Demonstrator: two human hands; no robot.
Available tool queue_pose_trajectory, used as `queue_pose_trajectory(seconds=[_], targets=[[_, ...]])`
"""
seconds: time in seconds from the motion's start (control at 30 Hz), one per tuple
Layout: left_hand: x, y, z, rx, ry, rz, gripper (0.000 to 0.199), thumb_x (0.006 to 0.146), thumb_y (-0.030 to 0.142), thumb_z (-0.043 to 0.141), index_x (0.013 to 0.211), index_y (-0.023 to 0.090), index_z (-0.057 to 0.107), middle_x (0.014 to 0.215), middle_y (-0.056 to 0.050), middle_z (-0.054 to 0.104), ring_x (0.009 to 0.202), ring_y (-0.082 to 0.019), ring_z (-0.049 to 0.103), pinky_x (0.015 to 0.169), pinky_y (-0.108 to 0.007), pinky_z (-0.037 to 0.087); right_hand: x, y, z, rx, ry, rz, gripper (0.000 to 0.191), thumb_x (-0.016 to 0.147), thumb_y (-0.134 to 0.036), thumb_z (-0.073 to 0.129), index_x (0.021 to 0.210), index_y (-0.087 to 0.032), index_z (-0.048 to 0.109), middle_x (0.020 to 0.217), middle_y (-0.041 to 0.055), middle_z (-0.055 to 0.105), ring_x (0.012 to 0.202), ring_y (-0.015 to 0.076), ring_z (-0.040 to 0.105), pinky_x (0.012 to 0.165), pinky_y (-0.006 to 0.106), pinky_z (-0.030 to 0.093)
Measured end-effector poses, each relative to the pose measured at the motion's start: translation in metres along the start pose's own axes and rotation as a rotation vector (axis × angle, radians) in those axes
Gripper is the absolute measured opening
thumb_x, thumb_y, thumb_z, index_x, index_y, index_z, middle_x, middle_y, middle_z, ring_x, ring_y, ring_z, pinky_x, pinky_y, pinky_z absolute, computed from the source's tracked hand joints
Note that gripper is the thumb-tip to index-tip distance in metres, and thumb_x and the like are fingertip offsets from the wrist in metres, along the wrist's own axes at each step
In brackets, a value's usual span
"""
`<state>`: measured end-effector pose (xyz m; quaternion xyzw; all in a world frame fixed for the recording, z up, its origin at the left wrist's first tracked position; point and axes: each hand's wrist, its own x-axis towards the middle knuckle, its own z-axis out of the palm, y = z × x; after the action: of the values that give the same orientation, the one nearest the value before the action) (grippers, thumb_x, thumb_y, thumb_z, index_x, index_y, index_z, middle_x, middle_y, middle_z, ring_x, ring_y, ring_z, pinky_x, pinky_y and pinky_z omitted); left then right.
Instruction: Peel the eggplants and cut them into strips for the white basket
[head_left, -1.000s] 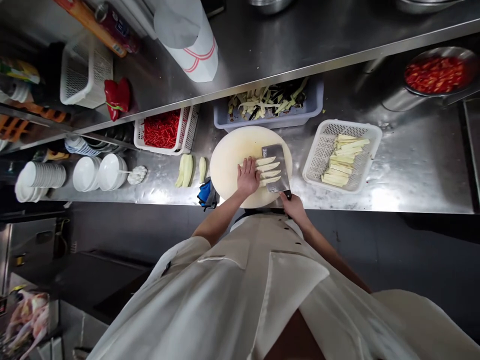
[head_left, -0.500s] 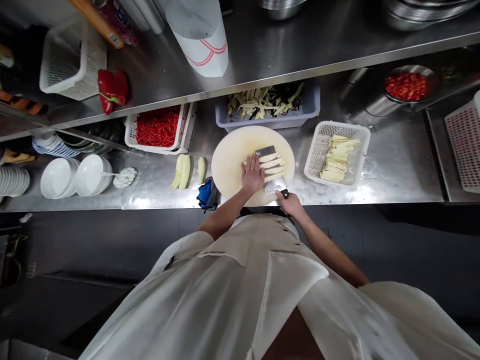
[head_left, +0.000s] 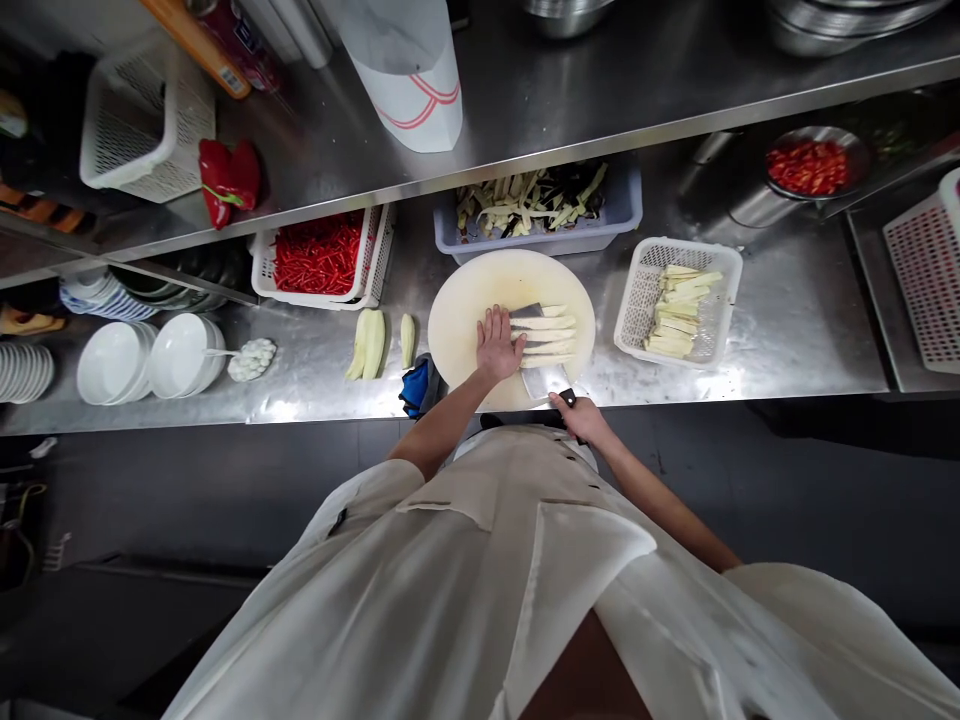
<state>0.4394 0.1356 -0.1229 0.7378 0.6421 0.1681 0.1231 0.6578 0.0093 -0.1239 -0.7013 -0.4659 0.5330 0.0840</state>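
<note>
My right hand (head_left: 579, 418) is closed round the dark handle of a cleaver (head_left: 546, 382). Its wide steel blade runs beneath peeled eggplant strips (head_left: 553, 335) on the round cutting board (head_left: 459, 292), and shows at both ends of them. My left hand (head_left: 498, 345) lies flat with fingers outstretched at the strips' left ends; what lies under its palm is hidden. Right of the board, a white basket (head_left: 634, 310) holds cut strips (head_left: 679, 310). Peeled eggplant pieces (head_left: 367, 343) and a smaller piece (head_left: 407, 340) lie to the left.
A blue-grey tub (head_left: 540, 245) of peelings stands behind the board. Red chili shreds (head_left: 316, 255) fill a basket at left, near white bowls (head_left: 182, 350). A blue-and-black item (head_left: 415, 388) touches the board's left side. A steel shelf (head_left: 525, 110) overhangs the counter's back.
My left hand has shifted slightly left across the board, its fingers less over the strips. The cleaver and my right hand have moved a little left and toward me.
</note>
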Motion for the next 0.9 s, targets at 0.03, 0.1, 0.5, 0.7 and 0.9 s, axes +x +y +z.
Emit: queue_pose_trajectory(seconds=[0.03, 0.1, 0.5, 0.7, 0.9], targets=[[0.000, 0.001, 0.000, -0.004, -0.001, -0.003, 0.080, 0.111, 0.055, 0.039, 0.175, 0.010, 0.025, 0.184, -0.015, 0.016, 0.172, -0.028, 0.005, 0.142, -0.055, 0.006, 0.000, 0.001, 0.003, -0.010, -0.010, 0.000, 0.069, 0.102, -0.079, 0.052, 0.060, -0.025, 0.058, 0.044, 0.0065, 0.058, 0.043, 0.0204, 0.059, 0.052, 0.029, 0.047], [0.001, 0.001, 0.000, -0.002, 0.002, -0.003, 0.079, 0.111, 0.055, 0.039, 0.175, 0.009, 0.025, 0.183, -0.016, 0.015, 0.172, -0.029, 0.004, 0.141, -0.056, 0.007, -0.001, 0.000, 0.008, -0.005, -0.017, -0.008, 0.071, 0.102, -0.079, 0.051, 0.057, -0.025, 0.057, 0.044, 0.0078, 0.060, 0.043, 0.0198, 0.060, 0.052, 0.028, 0.047], [-0.003, -0.006, -0.004, 0.049, -0.113, 0.044, 0.089, 0.110, 0.065, 0.026, 0.177, 0.008, 0.015, 0.185, -0.014, 0.006, 0.172, -0.029, -0.004, 0.142, -0.054, 0.001, -0.002, -0.007, 0.025, 0.035, -0.036, -0.032, 0.074, 0.097, -0.085, 0.055, 0.054, -0.025, 0.054, 0.043, 0.0069, 0.058, 0.042, 0.0189, 0.058, 0.050, 0.027, 0.046], [-0.014, -0.008, -0.010, 0.108, -0.127, 0.085, 0.094, 0.109, 0.068, 0.027, 0.176, 0.003, 0.015, 0.184, -0.017, 0.003, 0.172, -0.031, -0.004, 0.142, -0.054, 0.000, -0.004, -0.006, 0.028, 0.028, -0.044, -0.049, 0.075, 0.097, -0.086, 0.054, 0.053, -0.025, 0.056, 0.041, 0.0068, 0.056, 0.043, 0.0197, 0.058, 0.053, 0.028, 0.047], [-0.027, -0.008, -0.017, 0.134, -0.144, 0.142, 0.097, 0.107, 0.071, 0.033, 0.176, 0.005, 0.015, 0.184, -0.019, 0.008, 0.172, -0.032, 0.001, 0.141, -0.057, 0.005, -0.012, -0.018, 0.025, -0.049, -0.068, -0.080, 0.075, 0.102, -0.082, 0.050, 0.056, -0.023, 0.059, 0.043, 0.0080, 0.058, 0.048, 0.0218, 0.062, 0.060, 0.029, 0.048]])
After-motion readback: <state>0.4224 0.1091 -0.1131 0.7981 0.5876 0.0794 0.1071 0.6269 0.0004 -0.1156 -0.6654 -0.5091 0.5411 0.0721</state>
